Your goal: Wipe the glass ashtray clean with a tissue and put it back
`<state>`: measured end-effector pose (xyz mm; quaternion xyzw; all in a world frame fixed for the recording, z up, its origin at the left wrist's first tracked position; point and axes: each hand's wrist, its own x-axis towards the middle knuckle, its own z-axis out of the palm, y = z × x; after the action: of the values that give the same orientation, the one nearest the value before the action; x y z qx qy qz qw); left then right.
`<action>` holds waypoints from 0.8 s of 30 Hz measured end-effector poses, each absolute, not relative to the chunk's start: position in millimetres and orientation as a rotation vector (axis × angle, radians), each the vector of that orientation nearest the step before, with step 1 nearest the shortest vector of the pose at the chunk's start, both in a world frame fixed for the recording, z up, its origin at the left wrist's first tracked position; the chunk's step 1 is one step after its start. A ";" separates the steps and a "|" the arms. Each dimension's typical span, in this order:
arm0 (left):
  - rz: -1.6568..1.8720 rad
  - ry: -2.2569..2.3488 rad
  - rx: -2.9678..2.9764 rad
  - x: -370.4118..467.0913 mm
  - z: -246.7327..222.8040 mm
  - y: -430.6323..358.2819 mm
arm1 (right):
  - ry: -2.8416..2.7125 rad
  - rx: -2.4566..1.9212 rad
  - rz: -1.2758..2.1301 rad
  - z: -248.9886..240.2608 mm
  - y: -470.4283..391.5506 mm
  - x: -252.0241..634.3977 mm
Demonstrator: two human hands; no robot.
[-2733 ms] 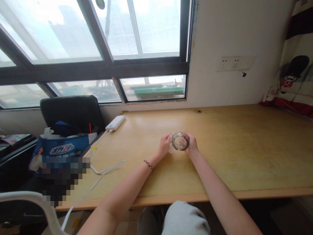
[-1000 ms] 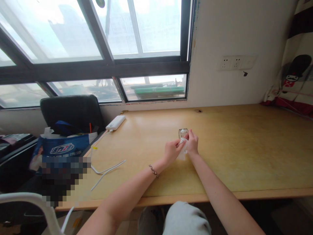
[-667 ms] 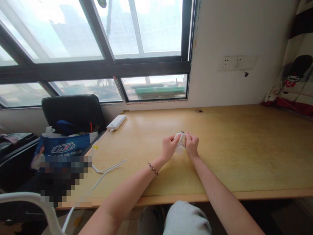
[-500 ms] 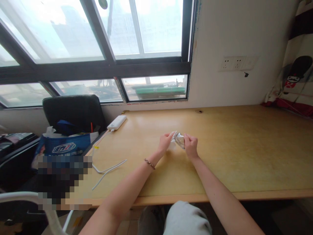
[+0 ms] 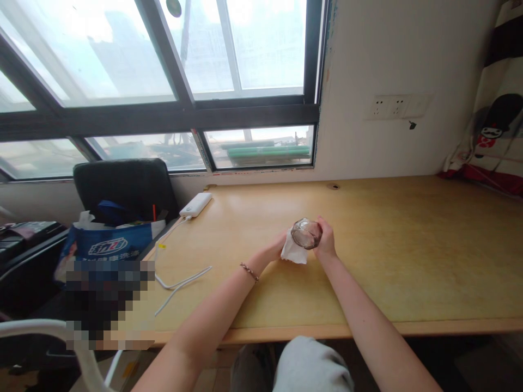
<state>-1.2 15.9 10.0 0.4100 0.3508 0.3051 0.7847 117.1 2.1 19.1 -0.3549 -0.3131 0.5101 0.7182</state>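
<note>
A clear drinking glass (image 5: 307, 235) is held over the middle of the table, its round rim turned towards me. My right hand (image 5: 326, 240) is closed round the glass's right side. My left hand (image 5: 278, 246) is at the glass's left side, closed on a white tissue (image 5: 295, 253). Part of the tissue lies against the glass, and the rest hangs down below it. The glass and tissue partly hide the fingers of my left hand.
On the wooden table (image 5: 408, 256), a white power bank (image 5: 196, 205) lies at the far left with a white cable (image 5: 180, 284). Left of the table stand a black chair (image 5: 125, 185) and a blue bag (image 5: 112, 239). Wall sockets (image 5: 388, 106) are at back right.
The glass has turned so that its rim faces me. The tissue has come out to hang lower on the left, and my right hand has shifted slightly right round the glass.
</note>
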 end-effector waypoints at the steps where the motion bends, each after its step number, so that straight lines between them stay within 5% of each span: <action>1: 0.620 0.714 0.859 -1.2 11.5 15.4 | -0.731 -0.792 1.109 19.4 0.2 116.5; 12: 0.982 0.676 0.801 3.7 -6.0 25.2 | -0.896 -1.242 0.592 -2.6 11.2 114.3; 24: 1.587 1.049 1.326 18.9 -4.0 -1.4 | -0.537 -0.912 1.160 -12.9 15.8 97.6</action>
<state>18.9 -1.4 -4.0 0.5241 0.4146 0.6274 0.3998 97.6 15.8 -12.9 -0.4105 -0.2416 0.5222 0.7074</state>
